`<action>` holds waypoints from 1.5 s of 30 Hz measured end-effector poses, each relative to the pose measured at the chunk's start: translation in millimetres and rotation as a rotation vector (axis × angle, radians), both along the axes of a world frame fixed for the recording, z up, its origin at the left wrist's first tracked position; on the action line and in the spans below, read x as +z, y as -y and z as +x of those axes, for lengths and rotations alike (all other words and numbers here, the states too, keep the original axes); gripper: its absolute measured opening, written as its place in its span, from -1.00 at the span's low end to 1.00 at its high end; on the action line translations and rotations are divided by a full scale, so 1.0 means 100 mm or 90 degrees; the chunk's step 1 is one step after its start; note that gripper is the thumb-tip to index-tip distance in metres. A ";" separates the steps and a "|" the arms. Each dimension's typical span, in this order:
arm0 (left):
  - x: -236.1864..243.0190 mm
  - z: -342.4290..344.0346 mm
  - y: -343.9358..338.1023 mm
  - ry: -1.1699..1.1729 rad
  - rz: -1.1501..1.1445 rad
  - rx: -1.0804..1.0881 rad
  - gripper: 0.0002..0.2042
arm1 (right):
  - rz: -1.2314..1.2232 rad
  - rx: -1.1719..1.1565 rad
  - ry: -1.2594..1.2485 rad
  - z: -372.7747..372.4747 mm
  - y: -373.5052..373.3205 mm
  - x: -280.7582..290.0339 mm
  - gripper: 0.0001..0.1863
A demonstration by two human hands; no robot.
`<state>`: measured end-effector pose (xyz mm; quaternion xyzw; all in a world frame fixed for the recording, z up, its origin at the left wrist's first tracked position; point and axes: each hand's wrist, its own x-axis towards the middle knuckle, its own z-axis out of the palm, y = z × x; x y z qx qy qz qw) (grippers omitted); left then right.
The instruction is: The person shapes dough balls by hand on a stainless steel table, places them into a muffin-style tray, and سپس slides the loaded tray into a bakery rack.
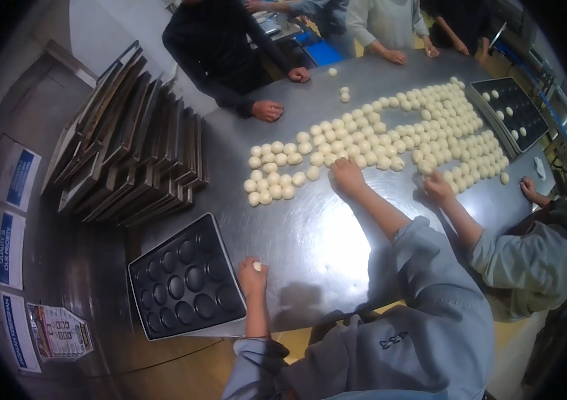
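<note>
My left hand is closed around a small pale dough ball, which shows between thumb and fingers, just right of a dark baking tray with round hollows. With the arm stretched forward, my right hand reaches the front edge of a large group of dough balls on the steel table. Its fingers curl down on a dough ball there, largely hidden under the hand. The tray lies tilted at the table's left front corner, its hollows bare.
Many metal trays stand stacked on edge at the left. Another dark tray, holding a few dough balls, sits at the far right of the steel table. A co-worker's hand works close on my right; other people stand along the far side.
</note>
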<state>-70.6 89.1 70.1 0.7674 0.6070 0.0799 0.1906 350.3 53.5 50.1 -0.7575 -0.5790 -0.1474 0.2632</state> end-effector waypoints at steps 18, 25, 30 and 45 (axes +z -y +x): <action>-0.69 0.61 0.68 0.430 0.135 -0.356 -0.85 | -0.120 0.108 -0.454 -1.07 2.50 -0.45 -0.73; -0.50 1.23 0.65 0.420 0.135 -0.330 -0.86 | -0.038 -0.055 -0.367 -1.05 1.48 -0.28 -0.79; -0.56 0.61 0.09 0.259 0.161 -0.327 -0.87 | -0.265 0.025 -0.202 -0.37 2.57 -0.44 -0.76; -0.53 1.34 0.49 0.329 -0.030 -0.453 -0.86 | -0.093 -0.011 -0.334 -1.13 1.60 -0.26 -0.81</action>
